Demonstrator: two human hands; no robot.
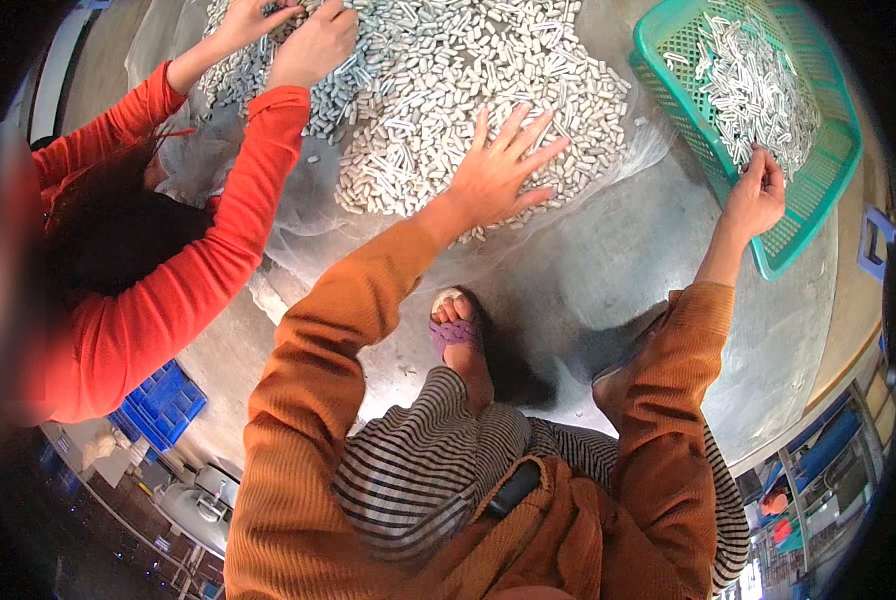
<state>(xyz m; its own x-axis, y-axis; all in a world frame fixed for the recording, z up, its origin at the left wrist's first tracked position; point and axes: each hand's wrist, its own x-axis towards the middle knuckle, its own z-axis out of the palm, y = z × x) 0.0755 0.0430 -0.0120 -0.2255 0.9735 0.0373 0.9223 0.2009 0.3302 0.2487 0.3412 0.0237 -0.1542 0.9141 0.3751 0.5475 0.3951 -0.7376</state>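
Note:
A big heap of small white cylindrical pieces lies on a clear plastic sheet on the grey floor. My left hand rests flat on the near edge of the heap, fingers spread. My right hand reaches to the near rim of a green plastic basket that holds more of the white pieces; its fingers are pinched at the rim, and I cannot tell if a piece is between them. Another person in red sleeves has both hands in the heap's far left side.
My foot in a purple sandal stands on the floor just below the heap. A blue crate sits at the lower left. The plastic sheet bunches up along the heap's left edge. Blue racks stand at the lower right.

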